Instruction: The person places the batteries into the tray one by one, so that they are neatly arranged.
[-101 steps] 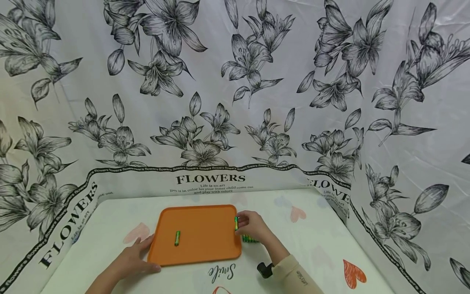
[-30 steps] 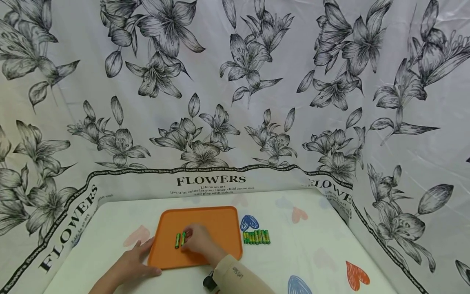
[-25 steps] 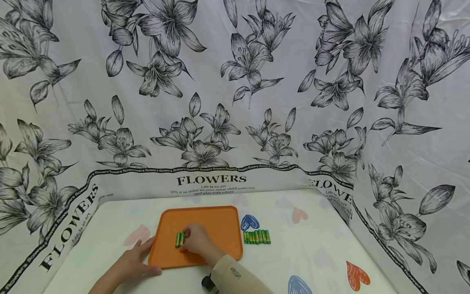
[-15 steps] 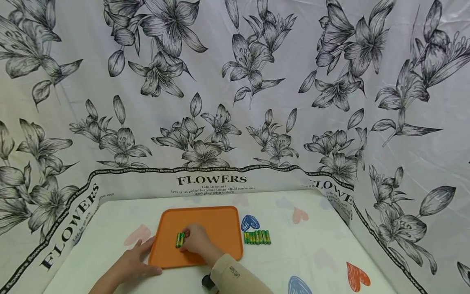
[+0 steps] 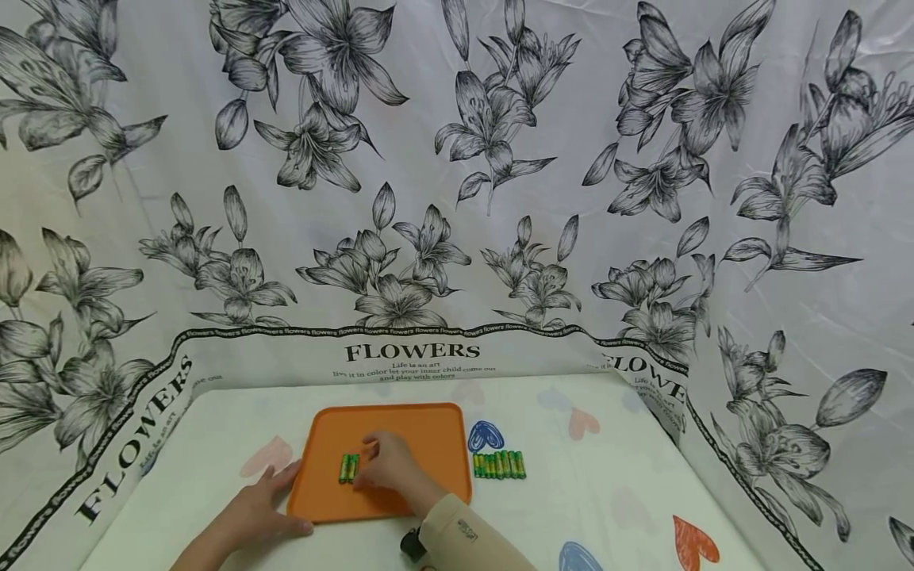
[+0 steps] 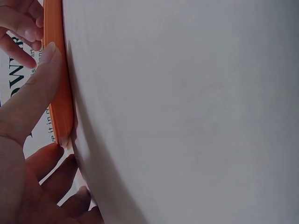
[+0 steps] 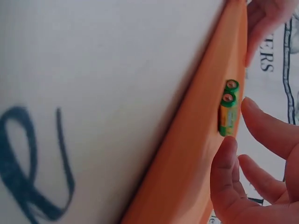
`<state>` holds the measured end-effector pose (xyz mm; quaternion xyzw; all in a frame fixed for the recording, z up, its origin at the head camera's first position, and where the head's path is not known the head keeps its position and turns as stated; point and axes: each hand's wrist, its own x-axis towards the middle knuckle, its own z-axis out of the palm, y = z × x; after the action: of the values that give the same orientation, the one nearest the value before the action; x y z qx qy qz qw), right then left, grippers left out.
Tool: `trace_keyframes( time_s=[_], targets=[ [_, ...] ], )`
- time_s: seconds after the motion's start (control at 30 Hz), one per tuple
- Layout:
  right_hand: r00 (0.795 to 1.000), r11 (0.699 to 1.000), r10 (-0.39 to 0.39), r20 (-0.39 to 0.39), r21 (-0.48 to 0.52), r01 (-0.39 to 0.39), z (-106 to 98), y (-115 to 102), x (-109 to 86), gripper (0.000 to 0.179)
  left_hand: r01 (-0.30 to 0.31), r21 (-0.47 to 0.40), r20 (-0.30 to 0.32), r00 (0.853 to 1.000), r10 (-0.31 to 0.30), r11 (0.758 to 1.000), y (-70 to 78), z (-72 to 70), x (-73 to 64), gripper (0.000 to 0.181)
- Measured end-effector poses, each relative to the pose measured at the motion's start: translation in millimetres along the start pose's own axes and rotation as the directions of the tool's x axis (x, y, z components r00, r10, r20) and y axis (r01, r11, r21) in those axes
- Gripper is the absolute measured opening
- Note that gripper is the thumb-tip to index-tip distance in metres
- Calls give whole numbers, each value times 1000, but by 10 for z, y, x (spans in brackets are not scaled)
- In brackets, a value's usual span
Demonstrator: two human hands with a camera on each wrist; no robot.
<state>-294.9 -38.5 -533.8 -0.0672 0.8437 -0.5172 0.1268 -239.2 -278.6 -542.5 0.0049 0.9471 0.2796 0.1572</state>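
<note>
An orange tray (image 5: 421,432) lies on the table, with two green-and-yellow batteries (image 5: 348,469) side by side on its left half. My left hand (image 5: 253,507) holds the tray's near-left corner. Seen from the left wrist, the thumb (image 6: 39,86) lies against the tray's edge (image 6: 58,102) while the other fingers bend around the corner. Just right of the two batteries is my right hand (image 5: 393,468), over the tray. In the right wrist view its thumb and fingers (image 7: 261,128) are spread apart beside the batteries (image 7: 227,114), with nothing between them.
A row of several matching batteries (image 5: 500,465) lies on the tablecloth to the right of the tray. The white cloth (image 5: 614,476) has printed hearts and lettering. A flower-printed curtain (image 5: 428,238) surrounds the table at the back and sides.
My right hand brought a battery from the row to the tray and set it against the first one. Its fingers have since parted from it. The left hand stays at the corner.
</note>
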Motion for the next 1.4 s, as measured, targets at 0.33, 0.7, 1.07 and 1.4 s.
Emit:
trace_keyframes(
  time_s=[0.33,0.7,1.07,1.4],
  targets=[
    [991,992,-124,-50,-10,124,-200,-92,-181,58,-2,16,-8,1000,2,1000,0,-11,-37,122],
    [982,985,-167,-84,16,169,-534,-8,-417,53,9,0,10,1000,-9,1000,9,-10,-16,124],
    [979,985,-171,-113,-7,172,-864,254,-530,55,46,10,30,998,-46,999,-58,17,-12,128],
    [964,978,-206,-169,-64,197,-1220,427,-707,56,36,-4,20,999,-36,999,-38,45,59,131]
  ],
)
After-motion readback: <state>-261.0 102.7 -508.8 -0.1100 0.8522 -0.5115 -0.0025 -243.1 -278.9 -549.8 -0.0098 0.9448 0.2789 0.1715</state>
